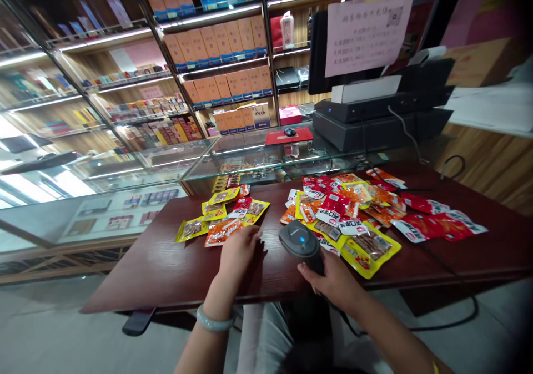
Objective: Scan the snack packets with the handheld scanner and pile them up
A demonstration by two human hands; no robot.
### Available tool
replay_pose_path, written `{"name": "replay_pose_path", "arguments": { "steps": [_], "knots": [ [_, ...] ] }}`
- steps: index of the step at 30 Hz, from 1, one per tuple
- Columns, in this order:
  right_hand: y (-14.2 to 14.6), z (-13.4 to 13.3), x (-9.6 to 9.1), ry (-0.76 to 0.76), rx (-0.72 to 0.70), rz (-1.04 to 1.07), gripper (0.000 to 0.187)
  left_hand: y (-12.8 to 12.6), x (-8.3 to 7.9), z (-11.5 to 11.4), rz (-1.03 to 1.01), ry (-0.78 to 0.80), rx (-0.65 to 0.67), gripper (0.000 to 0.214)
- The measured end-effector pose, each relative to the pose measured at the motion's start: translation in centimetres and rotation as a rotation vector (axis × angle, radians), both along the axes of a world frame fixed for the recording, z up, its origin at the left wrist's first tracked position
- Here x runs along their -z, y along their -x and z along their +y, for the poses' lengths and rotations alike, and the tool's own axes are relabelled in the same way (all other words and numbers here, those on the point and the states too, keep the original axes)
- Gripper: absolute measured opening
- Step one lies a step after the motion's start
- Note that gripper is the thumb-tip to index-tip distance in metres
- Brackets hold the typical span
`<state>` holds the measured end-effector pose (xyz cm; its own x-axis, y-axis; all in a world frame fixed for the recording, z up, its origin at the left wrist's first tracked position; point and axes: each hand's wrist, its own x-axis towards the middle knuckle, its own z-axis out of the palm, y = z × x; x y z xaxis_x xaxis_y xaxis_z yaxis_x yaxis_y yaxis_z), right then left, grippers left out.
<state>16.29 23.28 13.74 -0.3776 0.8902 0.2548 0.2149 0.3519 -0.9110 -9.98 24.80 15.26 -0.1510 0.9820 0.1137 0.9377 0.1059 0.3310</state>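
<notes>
My right hand (333,279) is wrapped round the handle of a dark barcode scanner (300,241), whose head points at the snack packets on the dark red table (166,268). My left hand (240,249) rests on the table with its fingers touching an orange packet (222,231) at the edge of a small pile of yellow and red packets (233,210). A larger heap of red, orange and yellow packets (358,213) lies to the right of the scanner. A pale bangle (214,321) sits on my left wrist.
A cash register with a screen and a pink paper notice (366,30) stands at the back right. Glass display counters (250,157) run behind the table. Shelves of boxed goods (216,46) fill the far wall. A black cable (453,318) trails off the table's right side.
</notes>
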Motion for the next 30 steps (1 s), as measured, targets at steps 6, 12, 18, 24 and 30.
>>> {"name": "replay_pose_path", "arguments": {
  "steps": [6, 12, 18, 24, 30],
  "knots": [
    [-0.1, -0.7, -0.6, -0.008, 0.004, 0.005, 0.032, 1.3, 0.0, 2.9, 0.271, -0.022, -0.102, 0.041],
    [-0.8, -1.3, -1.1, 0.018, 0.014, 0.008, 0.027, 2.3, 0.3, 4.6, 0.309, 0.036, -0.058, 0.06],
    [-1.1, -1.3, -0.9, 0.013, 0.019, 0.016, 0.026, 0.8, -0.2, 4.5, 0.305, -0.06, -0.013, 0.04],
    [-1.6, -0.7, -0.8, 0.008, 0.069, 0.032, 0.026, -2.5, -0.6, 0.3, 0.268, -0.074, 0.112, 0.025],
    [-1.8, -0.6, -0.3, 0.014, 0.085, 0.028, 0.022, -3.4, -0.5, 0.9, 0.337, 0.012, -0.105, 0.054]
  ]
}}
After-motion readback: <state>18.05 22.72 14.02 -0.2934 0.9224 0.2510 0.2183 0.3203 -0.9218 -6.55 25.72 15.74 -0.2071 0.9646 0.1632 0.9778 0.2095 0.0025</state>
